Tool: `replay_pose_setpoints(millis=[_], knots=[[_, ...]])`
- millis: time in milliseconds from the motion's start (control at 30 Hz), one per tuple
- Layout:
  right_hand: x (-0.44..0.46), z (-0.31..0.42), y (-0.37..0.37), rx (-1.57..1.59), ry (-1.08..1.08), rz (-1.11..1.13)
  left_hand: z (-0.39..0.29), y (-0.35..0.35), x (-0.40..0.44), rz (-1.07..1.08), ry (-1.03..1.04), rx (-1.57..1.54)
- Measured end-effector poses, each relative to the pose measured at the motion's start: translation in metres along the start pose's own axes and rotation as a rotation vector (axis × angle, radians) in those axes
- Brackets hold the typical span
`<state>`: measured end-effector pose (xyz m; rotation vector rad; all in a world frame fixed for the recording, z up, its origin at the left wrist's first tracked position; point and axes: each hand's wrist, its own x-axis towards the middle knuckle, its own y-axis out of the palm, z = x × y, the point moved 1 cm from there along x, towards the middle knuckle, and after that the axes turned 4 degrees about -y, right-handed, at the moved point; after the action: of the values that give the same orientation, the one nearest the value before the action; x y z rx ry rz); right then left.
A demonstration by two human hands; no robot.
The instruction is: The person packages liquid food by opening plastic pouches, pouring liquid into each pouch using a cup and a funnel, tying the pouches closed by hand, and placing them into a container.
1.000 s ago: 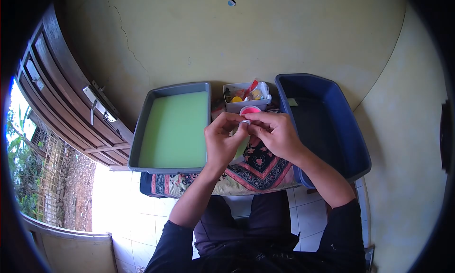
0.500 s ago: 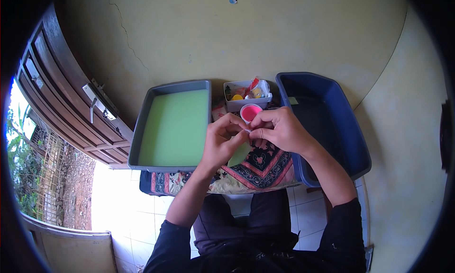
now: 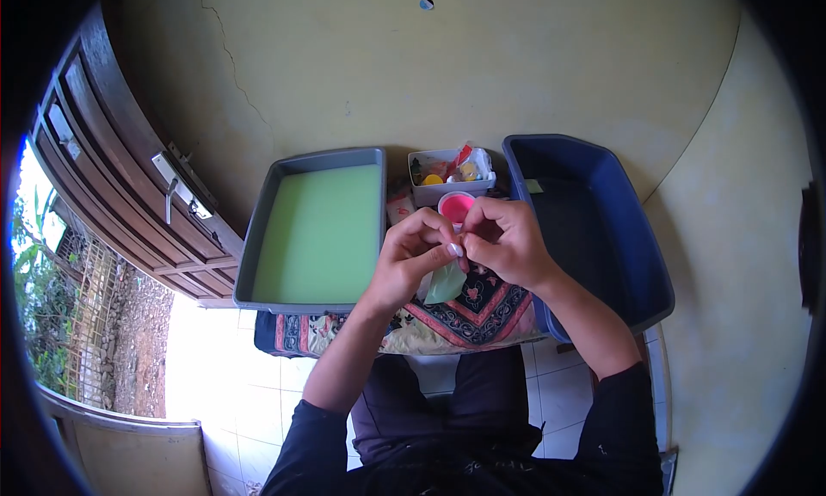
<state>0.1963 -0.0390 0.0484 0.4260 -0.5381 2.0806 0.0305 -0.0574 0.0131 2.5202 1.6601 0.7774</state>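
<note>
My left hand point(image 3: 404, 259) and my right hand point(image 3: 512, 246) meet above the cloth, fingertips pinched together. Below them hangs a small translucent bag of pale green liquid point(image 3: 445, 283), its top gathered between my fingers. My fingers hide most of the bag's neck, so I cannot tell whether it is knotted. Just beyond my fingertips stands a white-rimmed cup with bright pink inside point(image 3: 457, 206).
At left, a grey tub point(image 3: 255, 238) holds pale green liquid point(image 3: 323, 238). A dark blue tub point(image 3: 641, 238) stands at right with a small green piece point(image 3: 533, 186) inside. Between them is a white box point(image 3: 452, 188) of small items. Patterned cloth point(image 3: 482, 324) lies underneath; a wooden door point(image 3: 129, 169) stands open.
My fingertips have shifted slightly down and changed their pinch. More of the green bag shows below my hands, a little further right. The tubs and box stay in place.
</note>
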Motion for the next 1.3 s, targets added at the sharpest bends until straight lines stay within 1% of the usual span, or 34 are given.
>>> replay_pose_setpoints(millis=[67, 200, 267, 400, 467, 500, 567, 667, 700, 767, 800, 867, 1000, 1133, 1200, 1233, 1300], knots=[[-0.001, -0.002, 0.002, 0.153, 0.066, -0.091, 0.002, -0.001, 0.0, 0.005, -0.005, -0.059], [0.001, -0.006, -0.001, 0.182, 0.083, -0.15, -0.004, -0.001, -0.002, 0.032, -0.073, -0.054], [0.004, -0.006, -0.003, 0.182, 0.08, -0.184, -0.006, 0.0, -0.001, -0.017, -0.089, -0.052], [0.006, -0.002, 0.001, 0.184, 0.097, -0.116, 0.0, -0.004, -0.001, -0.023, -0.072, -0.029], [0.008, 0.001, 0.004, 0.288, 0.136, -0.08, 0.003, -0.004, 0.002, -0.012, -0.035, -0.042], [0.009, 0.003, 0.003, 0.286, 0.137, -0.081, 0.002, -0.004, 0.003, -0.011, -0.035, -0.044], [0.012, 0.006, 0.001, 0.063, 0.107, -0.024, 0.0, -0.003, 0.003, -0.05, -0.065, -0.028], [0.011, -0.003, -0.001, 0.001, 0.064, -0.065, -0.003, 0.002, 0.004, -0.083, -0.078, -0.002], [0.012, -0.003, -0.001, 0.001, 0.063, -0.065, -0.001, 0.003, 0.004, -0.083, -0.078, -0.001], [0.014, -0.003, -0.003, -0.02, 0.11, -0.219, 0.005, 0.006, 0.002, -0.058, -0.079, -0.038], [0.014, -0.004, -0.004, -0.017, 0.114, -0.215, 0.008, 0.006, -0.001, -0.064, -0.08, -0.039], [0.018, -0.008, -0.007, 0.032, 0.187, -0.184, 0.013, 0.004, -0.002, -0.079, -0.133, -0.057], [0.019, -0.01, -0.007, -0.038, 0.176, -0.114, 0.016, 0.002, -0.004, -0.105, -0.162, -0.064], [0.015, -0.01, -0.001, -0.089, 0.148, -0.1, 0.017, 0.004, -0.005, -0.132, -0.16, -0.036], [0.013, -0.012, -0.001, 0.021, 0.148, -0.073, 0.012, 0.005, -0.006, -0.156, -0.14, -0.035], [0.012, -0.013, 0.0, 0.02, 0.148, -0.074, 0.01, 0.005, -0.007, -0.155, -0.14, -0.035], [0.01, -0.015, 0.004, 0.182, 0.148, -0.097, 0.008, 0.004, -0.009, -0.155, -0.181, -0.033]])
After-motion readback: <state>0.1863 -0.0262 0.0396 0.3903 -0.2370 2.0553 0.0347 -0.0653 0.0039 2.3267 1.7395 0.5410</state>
